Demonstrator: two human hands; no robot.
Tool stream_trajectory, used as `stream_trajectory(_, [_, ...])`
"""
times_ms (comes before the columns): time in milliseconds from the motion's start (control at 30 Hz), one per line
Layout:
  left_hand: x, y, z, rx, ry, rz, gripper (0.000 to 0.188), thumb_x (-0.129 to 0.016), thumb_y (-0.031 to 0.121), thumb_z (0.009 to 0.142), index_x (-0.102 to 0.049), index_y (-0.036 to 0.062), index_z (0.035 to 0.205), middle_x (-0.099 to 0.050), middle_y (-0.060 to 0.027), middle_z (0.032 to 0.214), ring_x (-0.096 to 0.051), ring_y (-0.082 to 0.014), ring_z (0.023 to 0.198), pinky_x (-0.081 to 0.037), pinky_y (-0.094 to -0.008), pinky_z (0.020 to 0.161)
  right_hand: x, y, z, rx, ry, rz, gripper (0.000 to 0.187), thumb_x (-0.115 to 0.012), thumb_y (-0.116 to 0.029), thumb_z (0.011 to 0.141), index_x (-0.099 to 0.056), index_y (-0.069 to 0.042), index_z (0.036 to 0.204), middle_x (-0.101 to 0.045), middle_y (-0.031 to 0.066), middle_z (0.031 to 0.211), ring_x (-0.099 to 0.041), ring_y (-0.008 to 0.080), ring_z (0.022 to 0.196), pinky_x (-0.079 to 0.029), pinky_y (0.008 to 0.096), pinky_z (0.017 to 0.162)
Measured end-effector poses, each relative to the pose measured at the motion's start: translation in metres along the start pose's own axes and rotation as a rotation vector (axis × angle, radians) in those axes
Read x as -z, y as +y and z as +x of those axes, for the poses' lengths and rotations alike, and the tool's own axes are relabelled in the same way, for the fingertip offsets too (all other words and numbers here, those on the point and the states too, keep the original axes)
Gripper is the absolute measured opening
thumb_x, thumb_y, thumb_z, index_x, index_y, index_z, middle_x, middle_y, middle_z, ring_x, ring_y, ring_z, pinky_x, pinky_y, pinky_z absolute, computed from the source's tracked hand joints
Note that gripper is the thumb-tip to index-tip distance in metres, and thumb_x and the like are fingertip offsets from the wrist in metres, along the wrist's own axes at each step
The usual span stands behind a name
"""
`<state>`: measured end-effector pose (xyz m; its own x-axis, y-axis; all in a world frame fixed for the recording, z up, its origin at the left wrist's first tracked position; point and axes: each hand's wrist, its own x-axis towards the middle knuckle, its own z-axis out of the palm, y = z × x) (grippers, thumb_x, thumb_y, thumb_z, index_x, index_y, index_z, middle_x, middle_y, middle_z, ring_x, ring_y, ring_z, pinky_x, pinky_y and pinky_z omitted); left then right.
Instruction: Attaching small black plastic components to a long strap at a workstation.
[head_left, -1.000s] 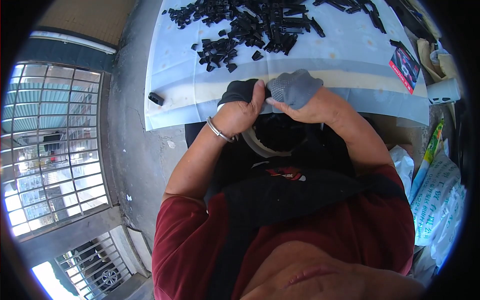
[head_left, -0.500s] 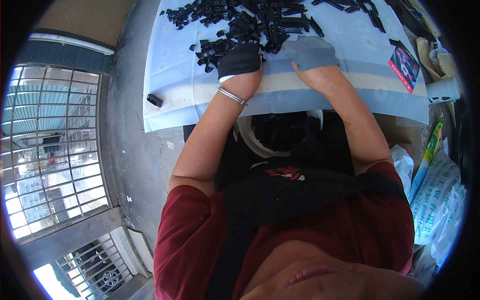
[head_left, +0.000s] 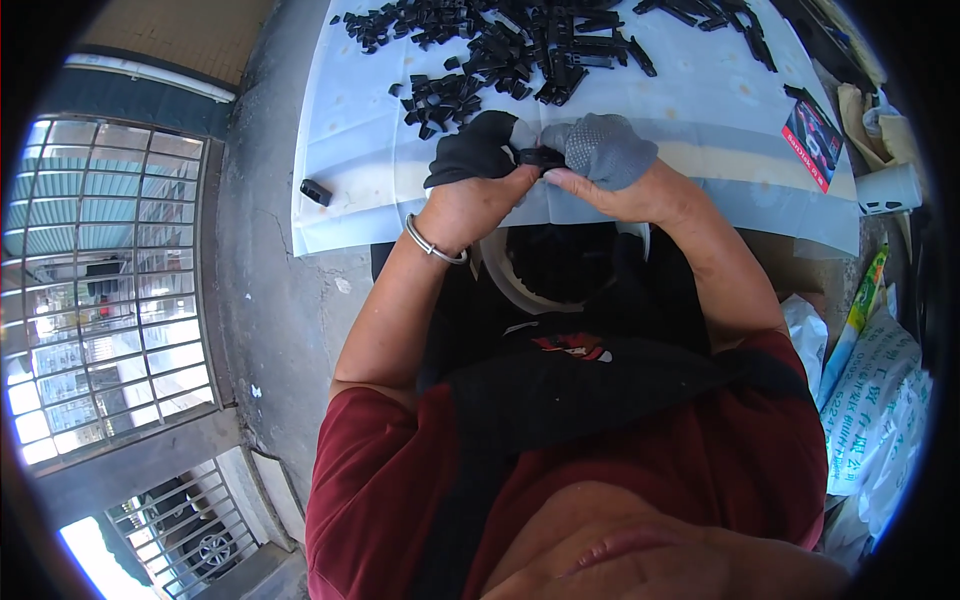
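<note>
A small black plastic part (head_left: 541, 158) is pinched between my two hands above the near side of the table. My left hand (head_left: 481, 160), in a black and grey glove with a bare thumb, is closed on its left end. The right hand (head_left: 603, 162), wearing a grey dotted glove with its thumb bare, grips the other end. Whether it is one piece or two pressed together cannot be made out. Beyond my hands lie a heap of small black clips (head_left: 445, 100) and a pile of longer black pieces (head_left: 555, 50).
A white sheet (head_left: 370, 190) covers the table. A lone black piece (head_left: 316, 192) lies near its left edge, and a red and black card (head_left: 811, 142) at the right. Below the front edge stands a white bucket (head_left: 497, 270) of black parts. Plastic bags (head_left: 868, 400) rest at right.
Both hands have drawn back from the piles toward me and come together. A black part now shows between their fingers. The view has shifted slightly.
</note>
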<state>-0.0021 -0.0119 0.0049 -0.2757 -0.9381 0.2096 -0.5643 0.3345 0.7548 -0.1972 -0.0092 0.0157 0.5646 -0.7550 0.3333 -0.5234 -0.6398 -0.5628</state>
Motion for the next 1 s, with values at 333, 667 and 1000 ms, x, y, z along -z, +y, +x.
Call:
stream_trajectory(333, [-0.014, 0.005, -0.017, 0.360, -0.023, -0.835, 0.038, -0.041, 0.035, 0.091, -0.060, 0.0023, 0.086, -0.052, -0.0003, 0.060, -0.044, -0.0076, 0.046, -0.034, -0.0211, 0.039, -0.009, -0.007, 0.005, 0.073, 0.256, 0.042, 0.022, -0.060, -0.023, 0.080, -0.059, -0.005, 0.093, -0.057, 0.0117, 0.074, -0.054, 0.0281, 0.068, -0.043, 0.0357, 0.063])
stream_trajectory(667, [-0.002, 0.001, -0.012, 0.286, -0.062, -0.557, 0.040, -0.040, 0.036, 0.090, -0.059, 0.0025, 0.080, -0.054, 0.0007, 0.061, -0.044, -0.0078, 0.050, -0.037, -0.0241, 0.048, 0.003, 0.002, -0.007, 0.042, 0.171, -0.143, 0.027, -0.062, -0.029, 0.077, -0.060, -0.002, 0.080, -0.057, 0.0126, 0.068, -0.055, 0.0290, 0.063, -0.043, 0.0362, 0.057])
stream_trajectory(1000, [-0.011, 0.012, -0.014, 0.003, 0.083, 0.002, 0.031, -0.038, 0.022, 0.089, -0.055, 0.0017, 0.072, -0.055, -0.0181, 0.062, -0.053, -0.0343, 0.057, -0.041, -0.0396, 0.053, -0.019, -0.009, -0.003, 0.100, 0.175, -0.257, 0.025, -0.061, -0.026, 0.078, -0.059, -0.003, 0.088, -0.060, 0.0131, 0.079, -0.057, 0.0299, 0.072, -0.046, 0.0375, 0.066])
